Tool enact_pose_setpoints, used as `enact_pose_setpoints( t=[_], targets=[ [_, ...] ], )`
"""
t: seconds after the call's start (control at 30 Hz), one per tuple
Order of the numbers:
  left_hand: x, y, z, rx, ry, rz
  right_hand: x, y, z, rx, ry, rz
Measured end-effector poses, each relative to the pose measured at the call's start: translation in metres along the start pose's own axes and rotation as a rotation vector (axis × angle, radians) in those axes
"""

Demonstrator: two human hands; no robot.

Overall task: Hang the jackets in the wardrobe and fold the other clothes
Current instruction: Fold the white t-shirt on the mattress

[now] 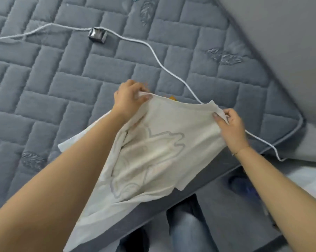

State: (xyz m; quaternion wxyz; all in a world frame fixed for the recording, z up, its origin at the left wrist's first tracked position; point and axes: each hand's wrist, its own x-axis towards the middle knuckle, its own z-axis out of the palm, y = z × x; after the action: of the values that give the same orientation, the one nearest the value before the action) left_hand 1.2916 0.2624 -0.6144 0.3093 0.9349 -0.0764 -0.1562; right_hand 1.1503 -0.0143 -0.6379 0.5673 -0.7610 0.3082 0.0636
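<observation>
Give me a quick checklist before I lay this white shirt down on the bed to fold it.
1. Left hand grips one top corner of the white shirt: ok.
2. Right hand pinches the other top corner: ok.
3. Top edge stretched between the hands: ok.
4. Shirt smooth: not ok, the left side is bunched.
5. Landing spot on the mattress free: not ok, the white cable crosses under the shirt's far edge.
6. Shirt right side out: cannot tell.

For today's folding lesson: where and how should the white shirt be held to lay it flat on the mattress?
Probably by its top edge, as now: left hand and right hand pinch the white shirt at opposite corners from above, so it hangs spread over the mattress.
</observation>
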Motion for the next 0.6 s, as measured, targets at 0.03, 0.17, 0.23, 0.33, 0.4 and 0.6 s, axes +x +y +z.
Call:
enact_pose_setpoints(
  t=[0.03, 0.17, 0.23, 0.33, 0.4, 0.6],
  targets=[
    [0.007, 0.001, 0.016, 0.033, 0.008, -0.051, 0.007, 0.01, -0.009, -0.008, 0.009, 0.028],
    [0.008, -0.018, 0.062, 0.144, -0.008, -0.473, 0.018, 0.055, -0.014, 0.052, -0.036, 0.244],
    [0.003, -0.035, 0.074, 0.237, -0.09, -0.582, 0.017, 0.069, -0.008, 0.135, -0.045, 0.358],
    [0.005, -0.053, 0.078, 0.328, -0.095, -0.583, 0.013, 0.084, 0.001, 0.232, -0.011, 0.434],
    [0.011, -0.062, 0.078, 0.319, -0.066, -0.571, 0.011, 0.09, 0.005, 0.253, 0.012, 0.375],
    [0.041, -0.041, 0.056, 0.004, 0.268, -0.364, 0.027, 0.064, -0.002, 0.24, -0.047, 0.133]
  ],
)
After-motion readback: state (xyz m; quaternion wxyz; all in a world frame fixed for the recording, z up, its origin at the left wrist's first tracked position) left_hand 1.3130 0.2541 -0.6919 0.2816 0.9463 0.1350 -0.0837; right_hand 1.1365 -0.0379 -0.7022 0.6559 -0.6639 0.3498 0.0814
